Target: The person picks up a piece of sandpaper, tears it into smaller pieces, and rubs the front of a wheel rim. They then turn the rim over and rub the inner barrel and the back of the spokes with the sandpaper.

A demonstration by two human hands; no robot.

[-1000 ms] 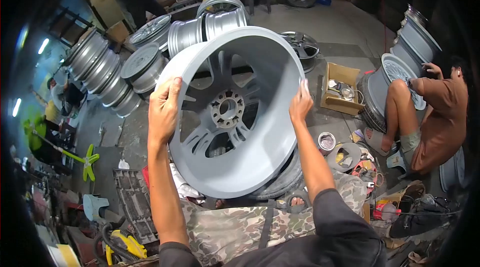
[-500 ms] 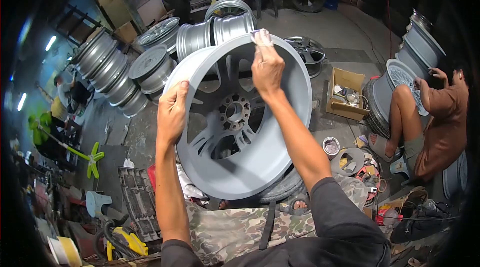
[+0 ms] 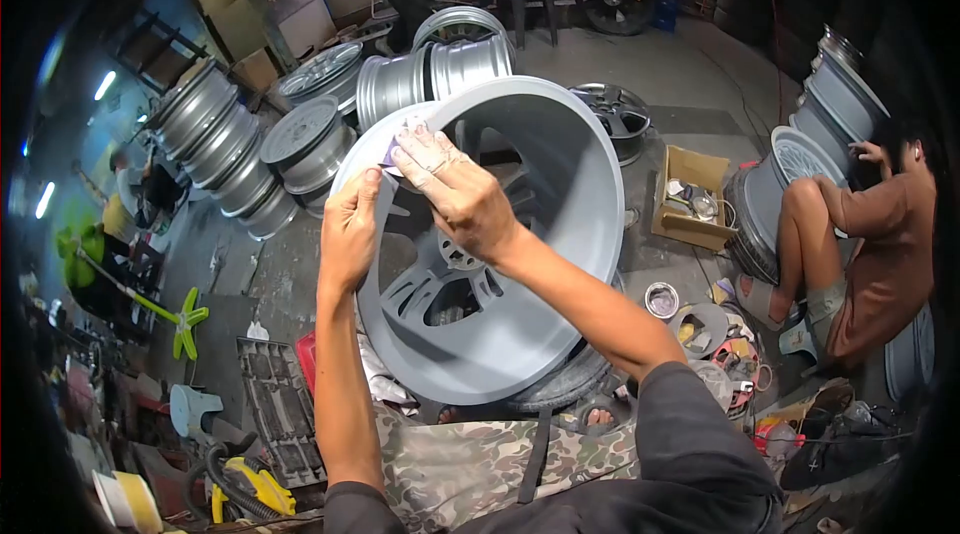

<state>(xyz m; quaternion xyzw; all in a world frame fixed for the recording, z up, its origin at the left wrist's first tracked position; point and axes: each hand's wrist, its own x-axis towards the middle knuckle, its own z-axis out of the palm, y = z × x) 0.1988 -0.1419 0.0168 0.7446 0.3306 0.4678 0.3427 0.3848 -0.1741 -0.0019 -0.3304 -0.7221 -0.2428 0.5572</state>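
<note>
A grey wheel rim (image 3: 590,224) stands tilted in front of me, its spokes showing inside the barrel. My left hand (image 3: 350,229) grips the rim's left edge, thumb on top and fingers wrapped round the outer side. At the rim's upper left edge, my right hand (image 3: 455,184) presses a small purple pad (image 3: 391,156) against the surface, the fingers held together over it. Below the rim lies a dark tyre (image 3: 575,379), partly hidden by the rim.
Stacked silver rims (image 3: 215,139) stand at the left and more lie behind. An open cardboard box (image 3: 693,196) and a small can (image 3: 661,300) are at the right. A seated co-worker (image 3: 880,244) is beside another rim. A yellow-black tool (image 3: 250,484) lies lower left.
My right hand has moved left and down along the rim's edge with the pad, from the top to the upper left. My left hand keeps its hold. The co-worker's arms have shifted.
</note>
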